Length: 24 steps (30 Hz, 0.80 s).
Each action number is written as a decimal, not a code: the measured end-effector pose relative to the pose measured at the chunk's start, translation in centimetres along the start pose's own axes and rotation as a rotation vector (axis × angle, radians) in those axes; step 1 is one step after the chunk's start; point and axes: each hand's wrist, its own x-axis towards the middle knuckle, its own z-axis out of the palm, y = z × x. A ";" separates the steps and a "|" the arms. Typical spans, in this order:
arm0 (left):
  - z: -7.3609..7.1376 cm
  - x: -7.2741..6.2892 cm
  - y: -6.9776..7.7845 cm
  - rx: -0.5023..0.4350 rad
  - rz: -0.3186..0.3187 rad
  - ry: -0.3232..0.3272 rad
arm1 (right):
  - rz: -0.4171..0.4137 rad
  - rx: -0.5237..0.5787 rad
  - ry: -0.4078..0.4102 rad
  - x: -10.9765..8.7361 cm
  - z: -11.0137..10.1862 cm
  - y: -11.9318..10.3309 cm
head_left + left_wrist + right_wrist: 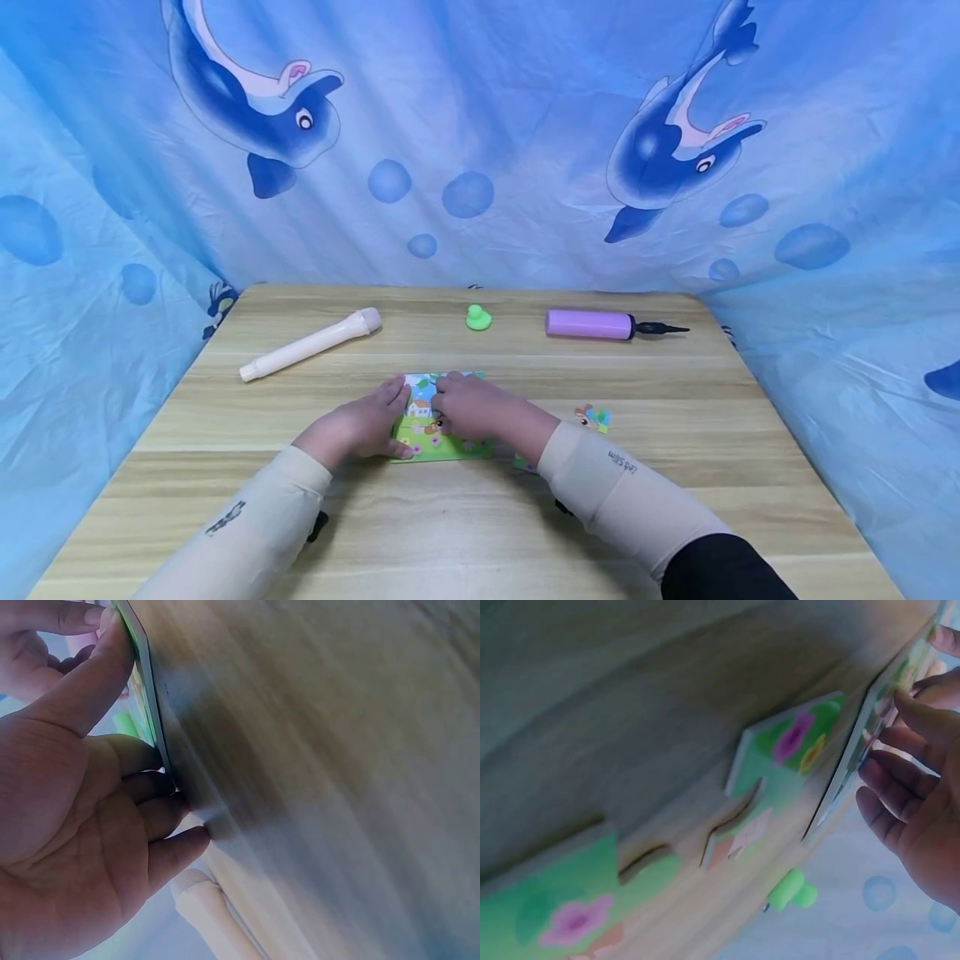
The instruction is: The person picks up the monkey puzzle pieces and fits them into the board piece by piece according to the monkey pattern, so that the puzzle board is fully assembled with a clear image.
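Note:
A jigsaw puzzle board (442, 452) with a house, grass and flowers printed on it lies mid-table. At its left edge rests my left hand (372, 421), the thumb by the near corner and the fingertips along the side (155, 694). My right hand (474, 407) lies over the board's right half, bent fingers touching the picture and hiding part of it. In the right wrist view, its thumb and fingertips (870, 771) are spread against the board. Loose puzzle pieces (577, 915) lie to the right, one with a brown animal's face (592, 418); another (522, 463) is partly behind my right wrist.
Toward the back left lies a white microphone-shaped stick (311, 344). A small green toy (477, 317) stands at the back middle, and a purple hand pump (592, 324) with a black nozzle lies at the back right. Blue dolphin-print curtain (465, 125) surrounds the wooden table (705, 475).

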 end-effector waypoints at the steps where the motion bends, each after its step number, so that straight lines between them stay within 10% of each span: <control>1: 0.0 0.1 0.0 -0.002 0.003 0.002 | 0.007 0.010 -0.003 0.0 0.0 0.1; 13: 0.1 0.1 0.3 -0.011 -0.014 -0.006 | -0.017 0.125 0.096 -2.3 0.0 1.6; 24: 0.0 0.0 0.4 -0.010 -0.023 -0.010 | 0.158 0.234 0.157 -8.3 0.5 7.0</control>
